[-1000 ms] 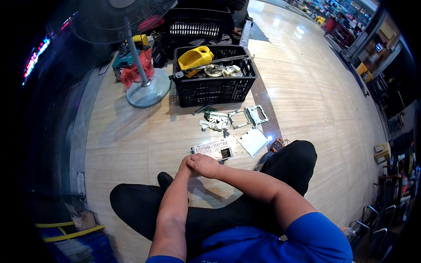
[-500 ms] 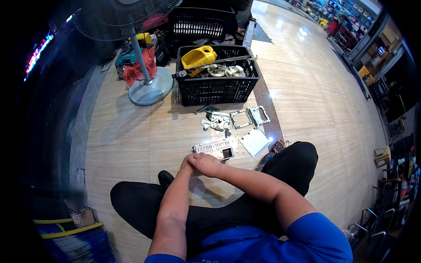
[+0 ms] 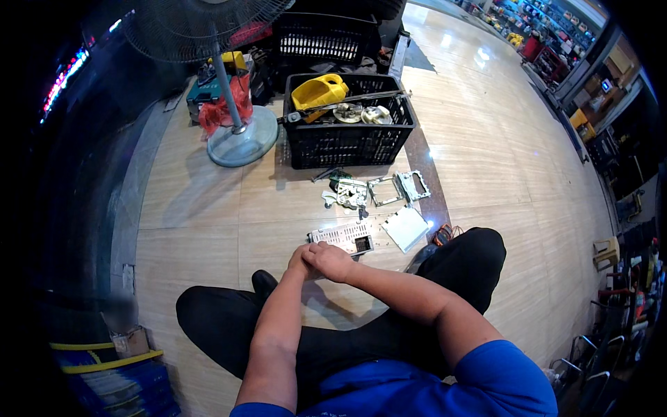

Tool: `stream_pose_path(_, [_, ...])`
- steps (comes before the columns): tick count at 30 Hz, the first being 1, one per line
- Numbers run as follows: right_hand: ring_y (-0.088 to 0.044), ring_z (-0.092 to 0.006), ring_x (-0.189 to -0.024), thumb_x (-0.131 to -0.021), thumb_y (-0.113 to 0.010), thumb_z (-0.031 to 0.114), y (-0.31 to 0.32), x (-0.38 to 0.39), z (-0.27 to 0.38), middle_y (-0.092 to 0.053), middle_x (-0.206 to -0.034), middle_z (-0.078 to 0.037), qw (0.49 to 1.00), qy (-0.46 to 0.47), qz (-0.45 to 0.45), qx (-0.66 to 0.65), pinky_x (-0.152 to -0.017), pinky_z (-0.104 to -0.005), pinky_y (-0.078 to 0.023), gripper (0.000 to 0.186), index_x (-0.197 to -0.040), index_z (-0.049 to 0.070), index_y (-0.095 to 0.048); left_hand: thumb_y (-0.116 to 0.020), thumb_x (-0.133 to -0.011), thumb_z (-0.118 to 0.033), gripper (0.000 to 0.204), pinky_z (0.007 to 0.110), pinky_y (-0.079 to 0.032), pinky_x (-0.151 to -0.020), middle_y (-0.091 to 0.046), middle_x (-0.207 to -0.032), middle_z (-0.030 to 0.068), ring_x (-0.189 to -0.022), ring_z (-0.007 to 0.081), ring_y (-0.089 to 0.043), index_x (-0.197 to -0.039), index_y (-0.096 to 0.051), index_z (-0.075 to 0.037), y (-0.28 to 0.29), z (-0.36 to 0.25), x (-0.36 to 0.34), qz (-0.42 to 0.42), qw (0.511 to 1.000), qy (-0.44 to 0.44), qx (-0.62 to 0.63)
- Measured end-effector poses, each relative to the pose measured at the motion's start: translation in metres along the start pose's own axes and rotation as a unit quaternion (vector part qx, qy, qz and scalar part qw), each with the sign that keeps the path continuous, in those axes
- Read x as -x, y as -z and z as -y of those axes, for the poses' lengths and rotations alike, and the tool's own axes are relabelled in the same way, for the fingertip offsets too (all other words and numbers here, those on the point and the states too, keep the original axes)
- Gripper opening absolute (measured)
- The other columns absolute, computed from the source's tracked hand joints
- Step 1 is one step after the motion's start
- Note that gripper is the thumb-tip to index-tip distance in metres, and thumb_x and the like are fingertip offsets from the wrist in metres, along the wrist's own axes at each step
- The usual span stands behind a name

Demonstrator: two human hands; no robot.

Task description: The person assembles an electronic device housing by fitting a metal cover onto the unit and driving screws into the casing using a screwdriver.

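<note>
A flat metal casing [image 3: 339, 236] with rows of slots and a dark square opening lies on the floor in front of me. My left hand [image 3: 299, 260] is closed at its near left edge. Overlapping it, my right hand [image 3: 331, 262] has its fingers bent over the left one, against the same edge. Whatever sits between the fingers is hidden by the hands. Just beyond the casing lies a pale mechanism [image 3: 351, 192] with small loose parts around it. To its right are a metal frame [image 3: 384, 191], a second cut-out bracket [image 3: 415, 185] and a white flat panel [image 3: 406, 228].
Farther off stands a black plastic crate [image 3: 351, 146] holding a yellow jug [image 3: 319, 94], a long rod and metal parts. A pedestal fan's round base [image 3: 243, 142] is left of it, beside a red plastic bag [image 3: 233, 108]. By my right knee lies an orange-and-black item [image 3: 442, 235].
The whole view has shifted very slightly. My two hands stay together at the casing's near left edge, and the parts on the floor lie as before.
</note>
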State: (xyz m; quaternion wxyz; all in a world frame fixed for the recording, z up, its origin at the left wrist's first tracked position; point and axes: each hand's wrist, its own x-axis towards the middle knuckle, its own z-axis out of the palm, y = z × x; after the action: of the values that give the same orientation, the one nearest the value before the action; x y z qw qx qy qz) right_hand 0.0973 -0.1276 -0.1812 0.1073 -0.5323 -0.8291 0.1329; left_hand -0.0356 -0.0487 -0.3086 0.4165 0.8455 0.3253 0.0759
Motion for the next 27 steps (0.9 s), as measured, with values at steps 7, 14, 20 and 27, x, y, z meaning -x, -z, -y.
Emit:
stream_pose_path(7, [-0.064,-0.034,-0.093,-0.084,-0.054,0.014,0.005,0.0,0.002,-0.062,-0.099,-0.021,0.992,-0.124,0.018,-0.034,-0.08,-0.0423,-0.053,0.022,-0.102,0.001,-0.054,-0.075,-0.071,-0.03,0.038,0.037,-0.05,-0.092,-0.067,-0.114,0.013,-0.105,0.0291,-0.063,-0.103,-0.068,-0.011,0.022,-0.033,0.0,0.071,0.983,0.129,-0.109])
stream_pose_path(14, [-0.057,-0.0381,-0.113,-0.091,-0.046,0.017,-0.005,0.001,-0.004,-0.061,-0.118,-0.022,0.987,-0.057,-0.01,-0.15,-0.096,-0.0442,-0.046,0.032,-0.117,0.004,-0.059,-0.069,-0.078,-0.03,0.036,0.034,-0.045,-0.101,-0.064,-0.12,0.0105,-0.11,0.0245,-0.06,-0.11,-0.066,-0.015,0.007,-0.024,-0.007,0.086,0.977,-0.09,-0.171])
stream_pose_path(20, [-0.06,-0.0373,-0.098,-0.078,-0.056,0.004,0.004,-0.002,-0.003,-0.063,-0.105,-0.019,0.997,0.002,0.002,-0.081,-0.089,-0.0439,-0.048,0.031,-0.109,0.005,-0.058,-0.064,-0.081,-0.019,0.024,0.038,-0.05,-0.092,-0.066,-0.115,0.0153,-0.105,0.0277,-0.064,-0.103,-0.069,-0.01,-0.004,0.002,-0.007,0.008,0.996,0.042,0.073])
stream_pose_path(27, [-0.058,-0.038,-0.097,-0.078,-0.054,0.003,0.017,-0.002,0.003,-0.062,-0.098,-0.018,0.996,-0.027,-0.008,-0.08,-0.084,-0.0438,-0.049,0.034,-0.111,0.006,-0.059,-0.052,-0.088,-0.014,0.027,0.04,-0.051,-0.09,-0.066,-0.115,0.017,-0.107,0.0332,-0.063,-0.108,-0.069,-0.01,0.016,-0.032,0.005,0.03,0.987,0.152,-0.042])
